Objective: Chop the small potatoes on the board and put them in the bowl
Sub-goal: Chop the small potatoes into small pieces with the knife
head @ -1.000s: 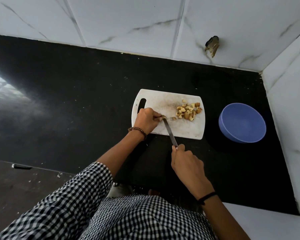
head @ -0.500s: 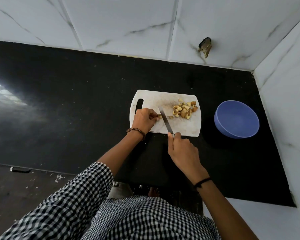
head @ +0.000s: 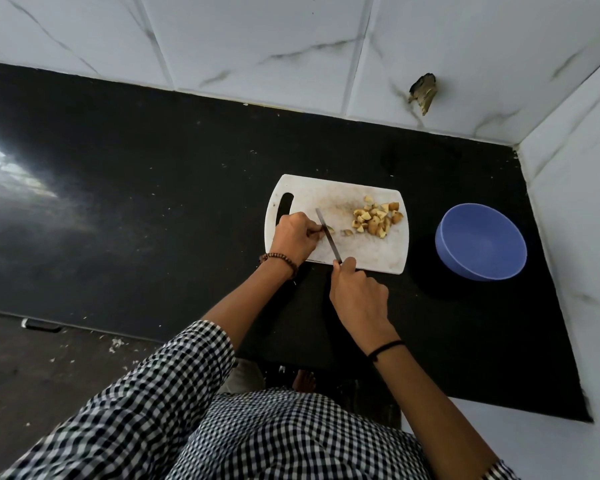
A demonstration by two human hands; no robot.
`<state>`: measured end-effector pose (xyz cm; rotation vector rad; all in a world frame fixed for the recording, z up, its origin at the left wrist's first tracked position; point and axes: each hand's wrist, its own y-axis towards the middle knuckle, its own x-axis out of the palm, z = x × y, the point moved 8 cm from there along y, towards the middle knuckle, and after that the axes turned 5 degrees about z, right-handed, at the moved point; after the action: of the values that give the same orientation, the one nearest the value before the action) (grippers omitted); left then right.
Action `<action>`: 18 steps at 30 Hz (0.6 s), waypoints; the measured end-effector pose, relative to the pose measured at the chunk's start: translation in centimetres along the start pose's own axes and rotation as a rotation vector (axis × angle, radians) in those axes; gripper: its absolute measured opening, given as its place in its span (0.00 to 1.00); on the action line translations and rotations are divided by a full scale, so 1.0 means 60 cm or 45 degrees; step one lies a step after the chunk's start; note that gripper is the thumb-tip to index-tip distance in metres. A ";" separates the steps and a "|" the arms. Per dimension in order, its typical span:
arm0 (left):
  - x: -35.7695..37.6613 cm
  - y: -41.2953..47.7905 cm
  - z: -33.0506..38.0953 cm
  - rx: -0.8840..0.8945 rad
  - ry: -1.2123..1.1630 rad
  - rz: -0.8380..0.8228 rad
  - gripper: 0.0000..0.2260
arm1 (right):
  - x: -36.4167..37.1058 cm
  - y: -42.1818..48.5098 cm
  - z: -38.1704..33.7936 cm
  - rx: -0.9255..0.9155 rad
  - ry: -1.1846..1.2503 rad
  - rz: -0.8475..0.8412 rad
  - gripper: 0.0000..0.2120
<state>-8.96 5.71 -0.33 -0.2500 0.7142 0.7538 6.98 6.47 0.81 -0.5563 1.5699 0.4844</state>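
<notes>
On the black counter [head: 153, 202], near the corner of the tiled wall [head: 257, 46]: a white cutting board [head: 361, 199], handle slot [head: 284, 209] to the left.

Left hand [head: 293, 237] rests on the board, fingers curled, pinching a small potato piece [head: 330, 230] against the surface. Right hand [head: 359, 299] is wrapped round the handle of the knife [head: 328, 237]; the fist hides the handle. The blade lies across the board on the pinched piece, its edge right beside the left fingertips. One loose piece [head: 347, 232] lies just right of the blade. Pile of chopped pieces [head: 376, 220] sits toward the board's right end. Blue bowl [head: 482, 244] stands right of the board, apart from it, nothing in it.

Judgement: chopping nearly through; transfer not begun. Pieces look light, firm and irregular. Cut faces are likely damp and slippery, so the last bit may roll under the blade. Best hold: pinch the end away from the edge, fingertips tucked back. For the move, sweep the pile with the flat of the blade, or lift the board by its slot and tip it over the bowl. Risk: pieces scattering onto the counter.
</notes>
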 end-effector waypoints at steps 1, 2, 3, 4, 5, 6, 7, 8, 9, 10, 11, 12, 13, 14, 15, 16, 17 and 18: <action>-0.001 0.001 0.001 0.000 0.003 0.001 0.07 | 0.002 -0.001 -0.003 0.003 -0.019 -0.007 0.16; -0.001 0.002 0.002 0.003 0.008 0.000 0.07 | 0.003 -0.001 -0.006 0.002 -0.032 -0.011 0.16; -0.001 0.002 0.003 0.010 0.014 -0.005 0.07 | 0.007 0.001 -0.008 -0.002 -0.033 -0.020 0.16; -0.001 0.001 0.005 0.019 0.019 -0.012 0.07 | 0.010 0.005 -0.008 -0.008 -0.020 -0.029 0.16; -0.001 0.000 0.006 0.022 0.021 -0.018 0.06 | 0.014 0.010 -0.008 -0.012 0.007 -0.032 0.16; -0.001 -0.001 0.006 0.021 0.017 -0.020 0.06 | 0.017 0.017 -0.008 -0.011 0.036 -0.030 0.17; 0.000 -0.001 0.005 0.013 0.011 -0.019 0.06 | 0.019 0.023 -0.008 -0.010 0.057 -0.027 0.17; 0.000 -0.002 0.003 0.000 0.005 -0.019 0.06 | 0.020 0.026 -0.008 -0.011 0.066 -0.024 0.17; 0.000 -0.002 0.001 -0.022 -0.003 -0.017 0.06 | 0.021 0.028 -0.009 -0.015 0.069 -0.023 0.17; 0.000 -0.002 -0.001 -0.042 -0.012 -0.015 0.06 | 0.021 0.029 -0.009 -0.019 0.074 -0.026 0.18; 0.000 -0.002 -0.003 -0.056 -0.022 -0.012 0.06 | 0.021 0.028 -0.009 -0.021 0.082 -0.029 0.17; -0.001 -0.002 -0.004 -0.060 -0.027 -0.009 0.05 | 0.021 0.027 -0.008 -0.024 0.092 -0.035 0.17; -0.001 -0.003 -0.002 -0.056 -0.026 -0.009 0.05 | 0.020 0.025 -0.006 -0.024 0.095 -0.037 0.17; -0.002 -0.004 -0.001 -0.049 -0.024 -0.008 0.05 | 0.019 0.022 -0.004 -0.025 0.086 -0.036 0.17; -0.002 -0.006 0.001 -0.042 -0.024 -0.006 0.05 | 0.016 0.017 -0.002 -0.028 0.067 -0.030 0.17; -0.004 -0.007 0.002 -0.033 -0.026 0.001 0.05 | 0.015 0.010 0.000 -0.032 0.044 -0.027 0.17; -0.004 -0.008 0.004 -0.025 -0.027 0.008 0.06 | 0.013 0.003 0.003 -0.034 0.028 -0.029 0.17; -0.005 -0.010 0.006 -0.017 -0.025 0.012 0.06 | 0.012 -0.006 0.007 -0.037 0.017 -0.040 0.17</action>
<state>-8.52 5.29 0.10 -0.2510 0.6926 0.7694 7.48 6.39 0.07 -0.6063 1.5668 0.4812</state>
